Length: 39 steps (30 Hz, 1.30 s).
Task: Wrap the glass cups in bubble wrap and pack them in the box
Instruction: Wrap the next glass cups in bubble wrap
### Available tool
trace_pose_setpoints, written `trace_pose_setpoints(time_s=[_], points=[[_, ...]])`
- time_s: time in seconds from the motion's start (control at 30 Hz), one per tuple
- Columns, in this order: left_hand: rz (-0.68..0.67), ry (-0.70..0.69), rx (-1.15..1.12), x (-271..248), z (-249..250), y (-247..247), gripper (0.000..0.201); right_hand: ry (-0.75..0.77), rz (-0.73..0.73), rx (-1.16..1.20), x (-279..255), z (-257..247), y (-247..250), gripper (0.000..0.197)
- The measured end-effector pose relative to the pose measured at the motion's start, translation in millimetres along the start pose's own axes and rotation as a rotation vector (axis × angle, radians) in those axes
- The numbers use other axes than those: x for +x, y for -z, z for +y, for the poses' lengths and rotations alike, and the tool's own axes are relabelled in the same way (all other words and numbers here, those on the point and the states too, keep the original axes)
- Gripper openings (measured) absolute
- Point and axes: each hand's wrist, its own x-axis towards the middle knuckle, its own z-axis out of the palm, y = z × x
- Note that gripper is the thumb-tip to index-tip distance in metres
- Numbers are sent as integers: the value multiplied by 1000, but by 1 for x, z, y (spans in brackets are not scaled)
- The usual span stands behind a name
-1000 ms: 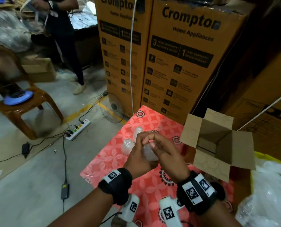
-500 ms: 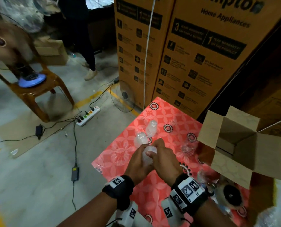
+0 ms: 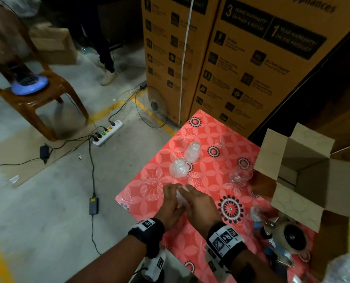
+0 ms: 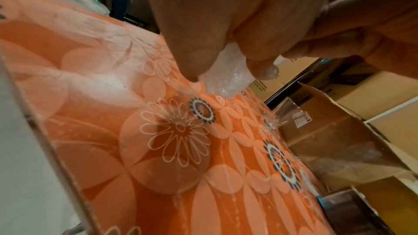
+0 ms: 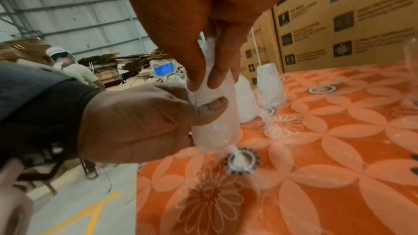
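Note:
Both hands hold one bubble-wrapped glass cup [image 3: 181, 198] upright, its base at the red floral tablecloth [image 3: 208, 166]. My left hand [image 3: 171, 203] grips its side, thumb pressed on the wrap [image 5: 214, 117]. My right hand [image 3: 198, 203] pinches the wrap at the cup's top [image 5: 211, 71]. Two more wrapped cups [image 3: 178, 168] [image 3: 192, 152] stand just beyond. A bare glass cup [image 3: 241, 175] stands to the right, next to the open cardboard box [image 3: 304, 172]. In the left wrist view the wrapped cup [image 4: 226, 79] shows below my fingers.
A tape dispenser [image 3: 290, 237] lies at the table's near right, below the box flap. Tall printed cartons [image 3: 241, 58] stand behind the table. On the floor to the left are a power strip [image 3: 106, 132], cables and a brown chair [image 3: 37, 94]. Loose bubble wrap [image 3: 345, 268] lies far right.
My hands have lowered the wrapped cup from mid-air down onto the tablecloth near the front-left edge. The head view has tilted down and drifted left.

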Motion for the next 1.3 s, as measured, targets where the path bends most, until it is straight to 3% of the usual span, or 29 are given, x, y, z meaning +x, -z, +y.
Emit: trace_pose_setpoints(time_s=[0.1,0.23,0.4,0.5,0.6,0.77,1.0,1.3], points=[[52,28,-51,-1,-11,2,59,1,-22,9,10,5,-16,56],[194,47,-124,1,-23,13,38,34,-64,-22,30,-12,-26,59],[339,127,15,15,-48,32,50,54,-126,-45,54,-35,-29,57],[385,148,83,23,-59,43,44,46,-180,-95,66,-42,-31,59],[332,172,25,26,-50,52,31,35,-202,-122,82,-39,-36,62],[261,174,115,25,-36,55,52,21,-120,-146,98,-36,-33,49],[170,208,50,34,-43,61,25,-65,-38,-184,92,-39,-27,38],[83,192,82,41,-40,74,36,-126,41,-53,91,-42,-22,45]])
